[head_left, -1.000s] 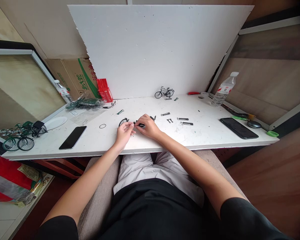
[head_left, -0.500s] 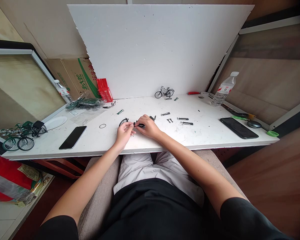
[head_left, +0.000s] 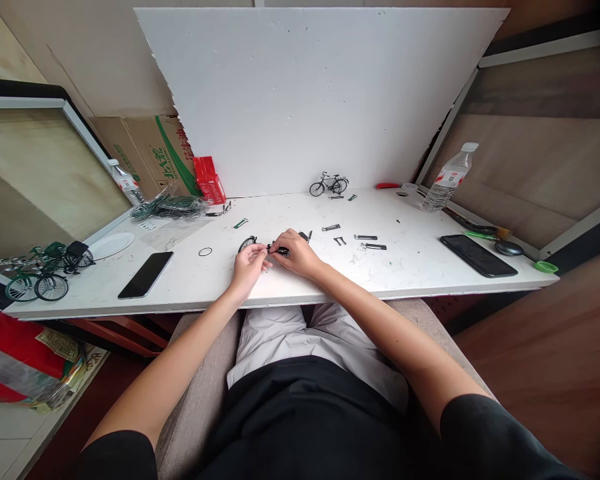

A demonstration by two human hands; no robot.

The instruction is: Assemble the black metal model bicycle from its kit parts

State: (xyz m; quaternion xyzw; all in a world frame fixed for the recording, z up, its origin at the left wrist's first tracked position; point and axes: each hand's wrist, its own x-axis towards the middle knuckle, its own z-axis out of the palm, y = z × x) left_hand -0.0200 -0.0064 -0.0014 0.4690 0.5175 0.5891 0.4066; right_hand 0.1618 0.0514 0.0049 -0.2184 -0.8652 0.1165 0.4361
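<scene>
Part in hand: a small black bicycle-model part (head_left: 281, 250) sat pinched between both hands, just above the near middle of the worktop (head_left: 410, 267).
Left hand (head_left: 249, 265): fingers closed on the part's left end.
Right hand (head_left: 296, 253): fingers clamped on its right end.
Beside it: a small black wheel (head_left: 247, 243), just left.
Risk: a slip could have dropped the tiny part among the loose metal pieces (head_left: 370, 242).

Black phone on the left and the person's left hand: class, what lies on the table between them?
In the head view, a small black ring lies alone on the white table, between the black phone and the left hand.
</scene>
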